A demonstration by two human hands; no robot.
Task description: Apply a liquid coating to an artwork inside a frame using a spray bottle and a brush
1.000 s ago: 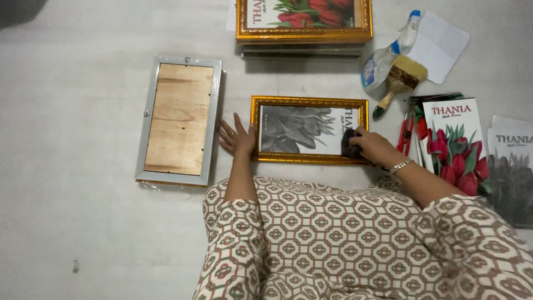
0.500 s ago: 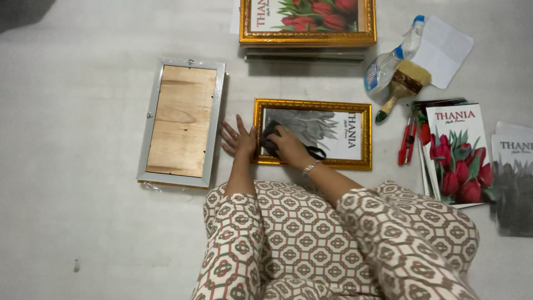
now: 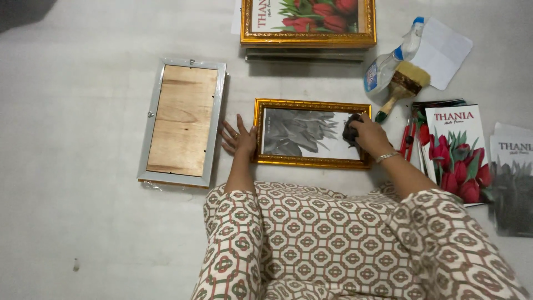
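Gold frame [image 3: 312, 133] lies flat on the pale floor [image 3: 83, 233], straight in front of the person, grey flower print showing under its glass; left hand [image 3: 239, 138] rests flat with fingers spread, touching the frame's left edge and pinning it, grasping nothing; right hand [image 3: 371, 135] is clenched around a dark cloth [image 3: 351, 132], pressed onto the glass at the frame's right end. Judging by that, the wiping of the glass is under way; the cloth sits at the far right, and how much of the pane is already clean I cannot tell (no smears readable at this size). Silver frame [image 3: 181, 122] lies face down to the left, wooden back up, just beside the left hand but apart from it. Another gold frame [image 3: 308, 22] with red tulips tops a stack at the upper edge. To the right: spray bottle [image 3: 388, 64], brush [image 3: 402, 88] touching it, white paper [image 3: 444, 51], red-handled tool [image 3: 408, 136], tulip prints [image 3: 458, 153] in a loose pile; none of these is in hand.
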